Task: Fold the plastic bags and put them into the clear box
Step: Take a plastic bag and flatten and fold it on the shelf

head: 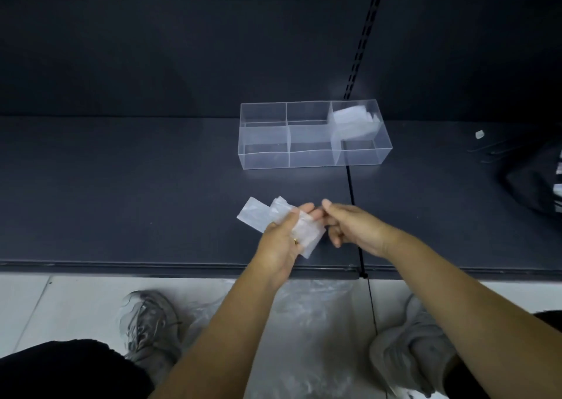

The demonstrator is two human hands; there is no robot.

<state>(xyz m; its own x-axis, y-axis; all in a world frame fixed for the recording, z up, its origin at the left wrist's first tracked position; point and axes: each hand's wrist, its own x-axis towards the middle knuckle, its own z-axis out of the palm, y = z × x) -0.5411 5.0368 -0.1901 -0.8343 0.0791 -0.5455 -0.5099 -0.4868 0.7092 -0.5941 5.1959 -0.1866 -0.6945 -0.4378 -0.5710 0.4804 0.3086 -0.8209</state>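
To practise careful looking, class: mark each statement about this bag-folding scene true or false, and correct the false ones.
1. The right rear compartment of the clear box holds folded bags. True.
2. The left hand is empty. False: it holds a folded plastic bag.
3. A second bag lies flat on the dark shelf beside the left hand. True.
4. The clear box stands between the shoes. False: it stands on the dark shelf; loose plastic lies between the shoes.
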